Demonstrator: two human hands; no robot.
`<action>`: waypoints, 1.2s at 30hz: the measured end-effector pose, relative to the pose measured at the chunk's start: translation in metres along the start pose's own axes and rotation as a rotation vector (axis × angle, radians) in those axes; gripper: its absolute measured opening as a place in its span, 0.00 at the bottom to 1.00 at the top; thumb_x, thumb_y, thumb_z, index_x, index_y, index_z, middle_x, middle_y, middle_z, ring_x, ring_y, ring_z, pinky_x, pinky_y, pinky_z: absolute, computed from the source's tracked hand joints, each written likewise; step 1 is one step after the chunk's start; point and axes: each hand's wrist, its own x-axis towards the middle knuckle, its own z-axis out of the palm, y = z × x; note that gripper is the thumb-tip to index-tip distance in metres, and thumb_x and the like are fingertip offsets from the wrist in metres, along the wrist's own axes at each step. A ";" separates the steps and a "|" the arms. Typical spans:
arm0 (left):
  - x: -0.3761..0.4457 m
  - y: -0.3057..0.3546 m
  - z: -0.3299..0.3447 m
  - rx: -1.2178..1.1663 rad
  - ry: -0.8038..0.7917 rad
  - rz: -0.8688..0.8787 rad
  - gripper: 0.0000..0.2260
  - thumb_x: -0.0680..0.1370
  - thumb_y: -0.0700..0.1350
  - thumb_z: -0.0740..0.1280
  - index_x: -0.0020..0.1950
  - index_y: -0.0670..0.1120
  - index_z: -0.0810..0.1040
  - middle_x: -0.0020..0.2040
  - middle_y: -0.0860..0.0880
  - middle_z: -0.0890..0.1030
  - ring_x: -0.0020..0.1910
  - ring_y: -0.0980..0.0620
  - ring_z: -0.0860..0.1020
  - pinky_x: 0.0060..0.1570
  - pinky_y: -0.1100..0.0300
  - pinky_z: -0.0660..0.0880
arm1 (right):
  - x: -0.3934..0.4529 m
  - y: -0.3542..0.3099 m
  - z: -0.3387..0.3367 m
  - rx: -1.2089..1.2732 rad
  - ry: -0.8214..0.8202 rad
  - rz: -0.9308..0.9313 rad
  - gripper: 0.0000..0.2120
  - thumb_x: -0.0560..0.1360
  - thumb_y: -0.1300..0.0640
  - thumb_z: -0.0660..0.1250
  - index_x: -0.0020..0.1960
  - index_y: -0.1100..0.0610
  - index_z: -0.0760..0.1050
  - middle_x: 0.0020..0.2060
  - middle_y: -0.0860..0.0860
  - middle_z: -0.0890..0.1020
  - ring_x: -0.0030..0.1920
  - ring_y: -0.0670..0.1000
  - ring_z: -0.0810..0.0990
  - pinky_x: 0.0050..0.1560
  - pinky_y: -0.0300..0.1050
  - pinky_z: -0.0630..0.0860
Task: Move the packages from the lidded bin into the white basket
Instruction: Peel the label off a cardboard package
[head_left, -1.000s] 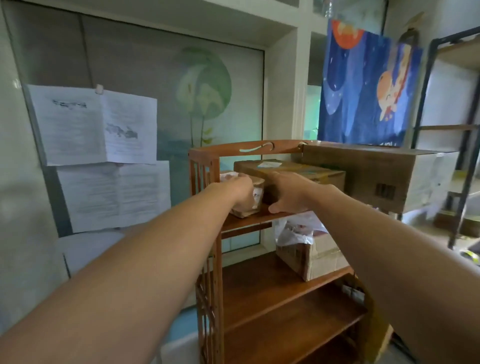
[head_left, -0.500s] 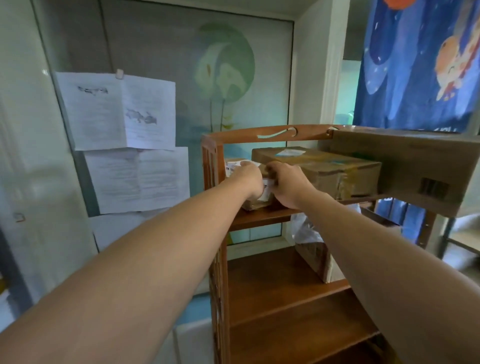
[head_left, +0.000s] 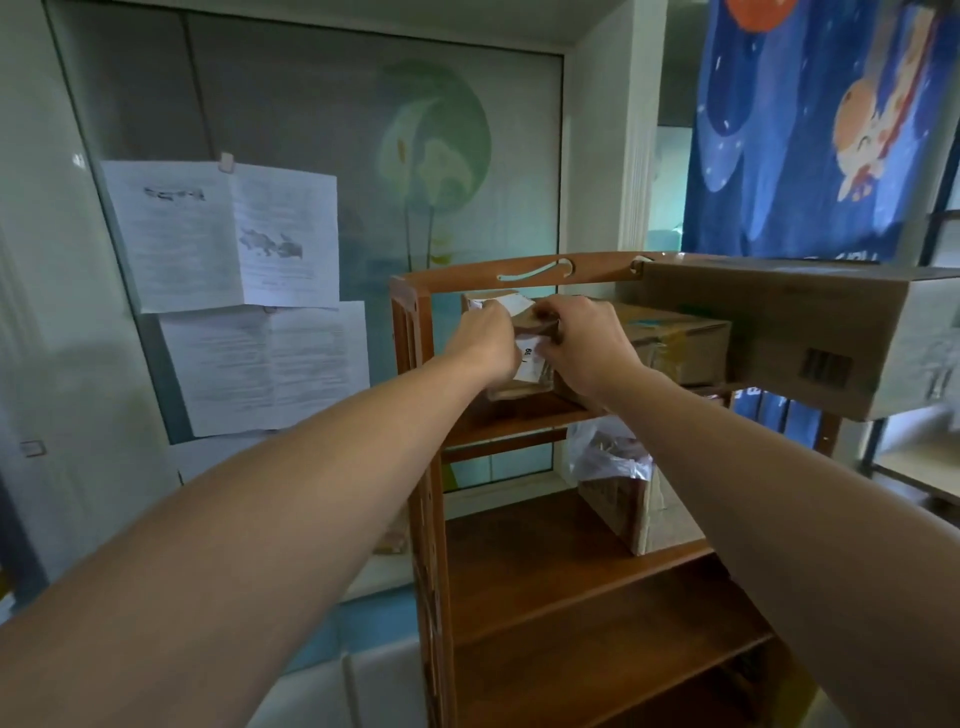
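Both hands now hold the small cardboard package (head_left: 524, 353) on the top shelf of the wooden rack (head_left: 519, 415), where half a second ago they were only closing in on it. The left hand (head_left: 485, 343) has its fingers curled over the package's left side and top edge, next to a white label that folds over the top. The right hand (head_left: 582, 348) grips the right side, its fingers bent over the top front corner and its thumb near a second white label on the front face. Against the earlier picture the package looks tipped a little toward the person, with more of its front label showing, though its base seems to sit on the shelf board or just above it; which of the two cannot be told. Just right of it, touching or nearly so, lies a flat brown box (head_left: 670, 343) with tape across it, in the same spot as before. A larger cardboard carton (head_left: 810, 332) juts out at the right edge of the rack. On the shelf below stands another box (head_left: 623, 499) under a crumpled clear plastic bag. Printed paper sheets (head_left: 228, 239) hang on the glass panel to the left, and a blue cartoon banner (head_left: 810, 130) hangs at upper right.
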 end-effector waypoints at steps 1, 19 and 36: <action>-0.003 0.000 0.000 -0.007 0.001 0.017 0.23 0.80 0.33 0.65 0.75 0.40 0.67 0.66 0.40 0.77 0.59 0.43 0.78 0.48 0.59 0.72 | -0.003 0.000 -0.003 0.004 0.004 0.010 0.19 0.78 0.62 0.70 0.68 0.54 0.76 0.59 0.52 0.82 0.52 0.46 0.75 0.56 0.40 0.70; -0.083 -0.040 -0.046 -0.208 0.084 0.275 0.22 0.80 0.34 0.65 0.73 0.44 0.70 0.62 0.44 0.81 0.61 0.45 0.80 0.59 0.51 0.80 | -0.075 -0.088 -0.043 -0.125 0.137 -0.046 0.11 0.77 0.60 0.69 0.59 0.57 0.81 0.52 0.53 0.82 0.53 0.51 0.79 0.53 0.36 0.69; -0.224 -0.144 -0.148 -0.346 0.112 0.341 0.23 0.83 0.34 0.58 0.78 0.46 0.67 0.68 0.44 0.77 0.63 0.51 0.75 0.58 0.65 0.70 | -0.176 -0.254 -0.011 -0.033 0.297 -0.027 0.14 0.75 0.55 0.70 0.60 0.53 0.74 0.54 0.50 0.73 0.48 0.46 0.73 0.44 0.29 0.68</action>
